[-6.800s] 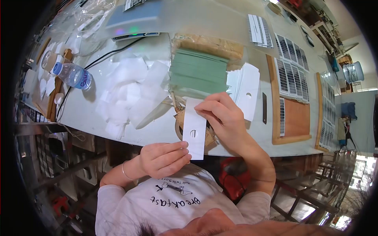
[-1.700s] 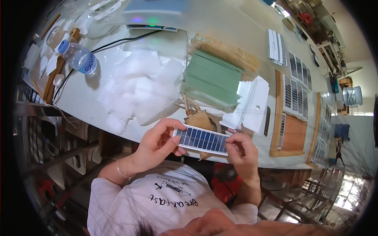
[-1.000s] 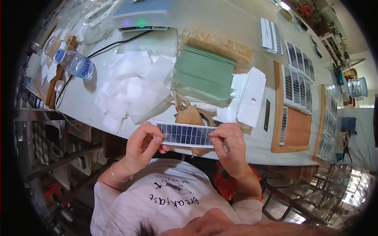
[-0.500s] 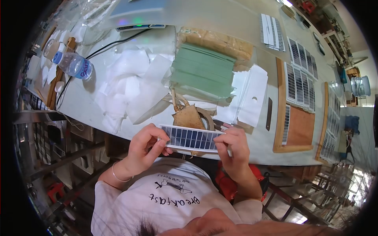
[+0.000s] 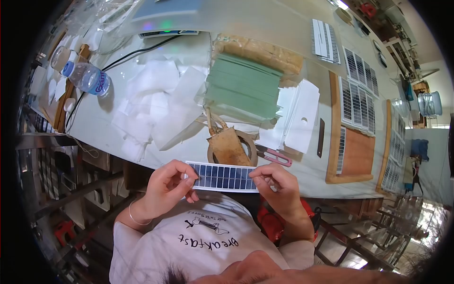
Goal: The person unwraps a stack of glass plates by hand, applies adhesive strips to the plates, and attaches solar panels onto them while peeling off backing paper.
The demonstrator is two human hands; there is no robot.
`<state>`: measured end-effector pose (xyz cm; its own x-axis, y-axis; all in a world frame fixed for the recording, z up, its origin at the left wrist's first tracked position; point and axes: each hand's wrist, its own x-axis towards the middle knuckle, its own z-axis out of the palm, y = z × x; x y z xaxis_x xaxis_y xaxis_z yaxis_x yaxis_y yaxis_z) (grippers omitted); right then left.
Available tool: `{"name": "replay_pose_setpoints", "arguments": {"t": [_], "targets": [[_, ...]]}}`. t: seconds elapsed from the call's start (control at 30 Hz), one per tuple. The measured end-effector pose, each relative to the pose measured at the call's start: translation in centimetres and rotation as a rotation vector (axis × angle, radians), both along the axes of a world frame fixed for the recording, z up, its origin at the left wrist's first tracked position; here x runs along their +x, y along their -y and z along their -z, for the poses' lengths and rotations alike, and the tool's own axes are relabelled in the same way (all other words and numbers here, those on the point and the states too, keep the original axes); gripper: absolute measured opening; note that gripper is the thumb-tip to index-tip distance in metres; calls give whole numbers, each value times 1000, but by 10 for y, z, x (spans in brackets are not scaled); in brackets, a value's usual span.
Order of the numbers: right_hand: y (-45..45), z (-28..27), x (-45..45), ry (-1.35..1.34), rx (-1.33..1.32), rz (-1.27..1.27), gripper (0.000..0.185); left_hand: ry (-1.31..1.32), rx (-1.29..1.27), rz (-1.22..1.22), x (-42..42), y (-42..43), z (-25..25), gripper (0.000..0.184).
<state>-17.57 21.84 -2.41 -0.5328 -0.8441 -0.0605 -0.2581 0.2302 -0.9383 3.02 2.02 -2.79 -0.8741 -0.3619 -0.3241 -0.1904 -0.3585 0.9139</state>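
Observation:
A narrow solar panel strip [image 5: 224,177] with dark blue cells and a white border is held level in front of my shirt at the table's near edge. My left hand [image 5: 169,185] pinches its left end, and my right hand [image 5: 276,185] pinches the right end. Just beyond the strip lies a brown, worn block [image 5: 230,146] on a round ring [image 5: 253,152]. Pink-handled scissors [image 5: 278,158] rest to the right of the ring. Farther back sits a stack of green strips [image 5: 243,86], with white cards [image 5: 302,116] beside it.
White translucent sheets [image 5: 156,106] are piled on the left, near a water bottle [image 5: 87,78] and a black cable [image 5: 142,50]. A dark flat bar [image 5: 321,137] lies by a wooden-edged tray [image 5: 333,142] with panels [image 5: 357,106]. A long brown wrapped bundle [image 5: 257,53] lies behind the green stack.
The white card held earliest is gone from my hands, and the panel strip is in them. Lately both hands have moved slightly toward my body with the strip, uncovering the scissors.

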Motion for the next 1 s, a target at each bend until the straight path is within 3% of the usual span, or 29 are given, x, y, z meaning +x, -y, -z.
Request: {"name": "replay_pose_setpoints", "arguments": {"t": [0.27,0.3,0.37,0.43,0.47,0.57,0.67,0.7,0.77,0.8,0.83,0.9,1.0], "targets": [[-15,-2,3,28,-88,-77,20,24,52,72,0,-4,-7,8],[-18,-3,2,9,-120,-97,22,21,-23,91,0,-4,-9,8],[-33,-4,2,252,-76,-96,34,-20,-166,151,-1,-4,-12,8],[-39,-20,5,451,-101,-44,41,-202,-493,175,-6,-4,-17,13],[-39,-37,2,471,2,-65,34,-277,-575,207,-9,-4,-20,16],[-43,-31,-14,63,4,-261,22,-365,-700,168,-21,-13,-20,24],[-63,-35,-44,-17,88,65,13,-458,-938,3,-33,-4,-35,30],[-74,-28,-66,93,-67,321,10,-533,-1054,-82,-31,4,-38,28],[-93,-40,-133,-245,-77,655,12,-672,-782,-255,-20,6,-44,27],[-124,-24,-192,-448,-75,705,13,-752,-684,-338,-14,4,-48,27],[-141,-23,-233,-268,-109,804,15,-806,-599,-368,-15,-2,-57,30],[-160,-12,-300,-350,-73,890,16,-921,-432,-428,-18,-15,-76,37],[-178,21,-378,-618,137,855,17,-852,-298,-299,-20,-24,-102,42]]}}
